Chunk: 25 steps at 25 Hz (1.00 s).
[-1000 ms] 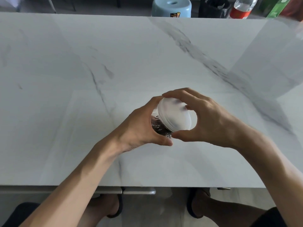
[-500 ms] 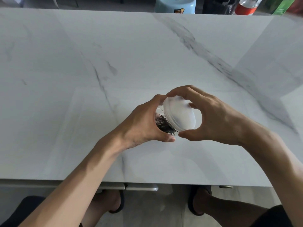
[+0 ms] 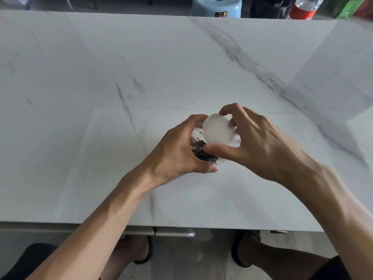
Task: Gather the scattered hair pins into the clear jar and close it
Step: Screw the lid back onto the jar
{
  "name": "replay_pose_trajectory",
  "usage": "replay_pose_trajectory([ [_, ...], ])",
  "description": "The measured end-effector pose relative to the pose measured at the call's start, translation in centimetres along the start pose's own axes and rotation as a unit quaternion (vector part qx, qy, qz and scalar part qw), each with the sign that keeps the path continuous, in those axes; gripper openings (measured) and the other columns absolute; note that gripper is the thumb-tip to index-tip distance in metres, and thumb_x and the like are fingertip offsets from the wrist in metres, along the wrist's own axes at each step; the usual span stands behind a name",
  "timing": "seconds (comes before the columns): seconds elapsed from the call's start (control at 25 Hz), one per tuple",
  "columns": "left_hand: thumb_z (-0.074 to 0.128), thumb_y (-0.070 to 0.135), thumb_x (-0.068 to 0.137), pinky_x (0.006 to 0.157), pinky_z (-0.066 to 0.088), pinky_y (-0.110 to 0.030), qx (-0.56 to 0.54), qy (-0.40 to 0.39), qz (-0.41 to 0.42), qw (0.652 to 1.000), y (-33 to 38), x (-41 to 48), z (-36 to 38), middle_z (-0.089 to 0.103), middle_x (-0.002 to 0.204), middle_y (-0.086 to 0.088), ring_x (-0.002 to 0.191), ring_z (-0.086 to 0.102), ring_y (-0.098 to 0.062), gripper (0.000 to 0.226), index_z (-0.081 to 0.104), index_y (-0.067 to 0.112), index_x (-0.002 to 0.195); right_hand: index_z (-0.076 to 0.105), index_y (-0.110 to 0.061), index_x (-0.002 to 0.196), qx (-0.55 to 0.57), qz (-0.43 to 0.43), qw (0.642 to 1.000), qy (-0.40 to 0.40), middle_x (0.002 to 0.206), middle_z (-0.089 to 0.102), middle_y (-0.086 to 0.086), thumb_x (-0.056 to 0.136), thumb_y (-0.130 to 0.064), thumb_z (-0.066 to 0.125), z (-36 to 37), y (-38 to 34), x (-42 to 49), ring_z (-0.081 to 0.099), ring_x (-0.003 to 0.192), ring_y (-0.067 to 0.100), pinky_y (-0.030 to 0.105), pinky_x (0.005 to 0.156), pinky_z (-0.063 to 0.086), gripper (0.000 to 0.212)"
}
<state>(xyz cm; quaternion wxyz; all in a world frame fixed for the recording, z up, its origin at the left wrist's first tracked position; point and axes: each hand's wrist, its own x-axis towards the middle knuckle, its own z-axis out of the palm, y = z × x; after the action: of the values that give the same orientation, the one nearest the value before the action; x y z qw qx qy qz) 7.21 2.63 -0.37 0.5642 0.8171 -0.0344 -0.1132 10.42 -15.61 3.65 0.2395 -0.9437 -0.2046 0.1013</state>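
Observation:
A small clear jar is held tilted above the marble table, with my left hand wrapped around its body. Dark hair pins lie bunched inside it against the lower wall. A translucent white lid sits on the jar's mouth, facing up and to the right. My right hand grips the lid's rim, thumb below and fingers over the top. I see no loose pins on the table.
Beyond the table's far edge stand a light blue stool, a dark bin, a bottle with a red label and a green box. The near edge runs below my forearms, with my legs under it.
My right hand has turned on the lid: the fingers came over its top and the thumb slid beneath. The jar and my left hand stayed nearly in place.

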Motion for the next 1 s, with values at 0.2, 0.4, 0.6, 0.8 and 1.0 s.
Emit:
replay_pose_trajectory([
  [0.2,0.09,0.024,0.054,0.083,0.053,-0.024,0.068,0.02,0.028,0.997,0.4,-0.1,0.1,0.056,0.112,0.022,0.094,0.064,-0.004,0.081,0.046,0.041,0.119,0.041,-0.031,0.129,-0.059,0.017,0.998,0.009,0.096,0.066,0.004,0.072,-0.085,0.022,-0.1,-0.3,-0.4,0.06,0.078,0.025,0.038,0.065,0.048,0.081],
  [0.4,0.09,0.029,0.053,0.082,0.055,-0.029,0.069,0.041,0.024,0.996,0.0,0.1,-0.3,0.057,0.116,0.02,0.087,0.066,-0.008,0.086,0.046,0.039,0.126,0.026,-0.043,0.145,0.048,-0.086,0.991,-0.092,0.142,0.038,-0.022,0.079,-0.052,0.066,-1.1,0.3,-0.3,0.046,0.121,0.002,0.031,0.099,0.046,0.077],
  [0.6,0.09,0.03,0.052,0.083,0.052,-0.027,0.098,0.038,0.034,0.994,-0.3,0.1,0.2,0.054,0.116,0.025,0.091,0.061,-0.007,0.087,0.046,0.036,0.127,0.058,-0.02,0.111,-0.105,0.074,0.991,0.037,0.08,0.064,0.008,0.084,-0.076,0.024,0.6,-0.3,0.0,0.06,0.075,0.034,0.04,0.064,0.052,0.07],
  [0.8,0.089,0.028,0.053,0.084,0.055,-0.03,0.08,0.05,0.027,0.995,-0.3,0.2,-0.2,0.054,0.111,0.029,0.089,0.063,-0.006,0.084,0.046,0.04,0.125,0.039,-0.043,0.136,0.068,-0.011,0.997,-0.033,0.134,0.05,-0.018,0.084,-0.068,0.044,-0.5,0.3,0.5,0.056,0.112,0.009,0.038,0.093,0.049,0.058],
  [1.0,0.089,0.029,0.052,0.083,0.053,-0.024,0.089,0.057,0.023,0.994,-0.5,0.1,0.3,0.056,0.105,0.03,0.09,0.062,0.0,0.084,0.045,0.042,0.123,0.043,-0.047,0.121,-0.008,-0.013,1.0,0.02,0.112,0.06,-0.004,0.088,-0.05,0.049,1.1,-0.3,0.4,0.061,0.087,0.026,0.042,0.074,0.053,0.034],
])
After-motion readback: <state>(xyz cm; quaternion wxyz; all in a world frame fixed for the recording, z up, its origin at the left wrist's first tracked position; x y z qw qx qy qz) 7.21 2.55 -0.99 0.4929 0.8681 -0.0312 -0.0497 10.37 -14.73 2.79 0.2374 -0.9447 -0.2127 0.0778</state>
